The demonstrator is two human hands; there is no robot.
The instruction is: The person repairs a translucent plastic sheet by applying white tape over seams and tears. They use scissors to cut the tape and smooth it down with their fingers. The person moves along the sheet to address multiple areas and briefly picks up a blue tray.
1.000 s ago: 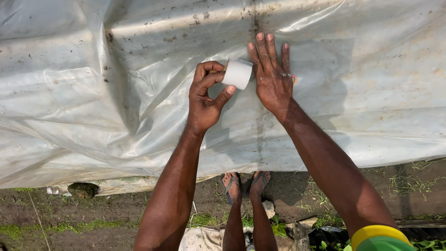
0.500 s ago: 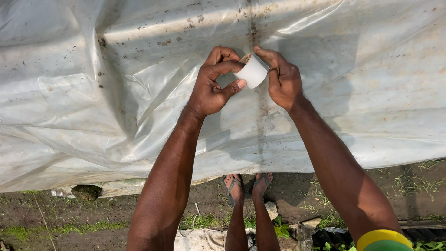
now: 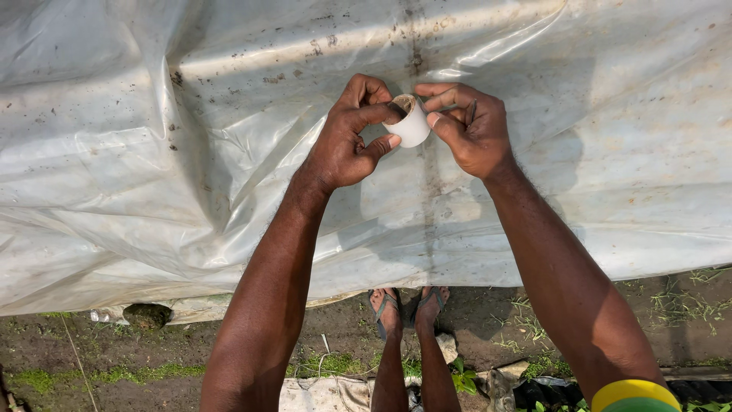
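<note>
The left hand (image 3: 347, 145) grips a white tape roll (image 3: 410, 122) tight; the right hand (image 3: 473, 130) pinches its edge, plastic sheet (image 3: 152, 152) behind.

Bare arms, yellow-green sleeve cuff (image 3: 634, 395), flip-flops (image 3: 406, 305) on feet

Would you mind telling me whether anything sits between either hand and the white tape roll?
Nothing visible does. The left hand grips the tape roll with thumb and fingers, and the right hand touches its other side. The plastic sheet lies behind them, not between.
</note>
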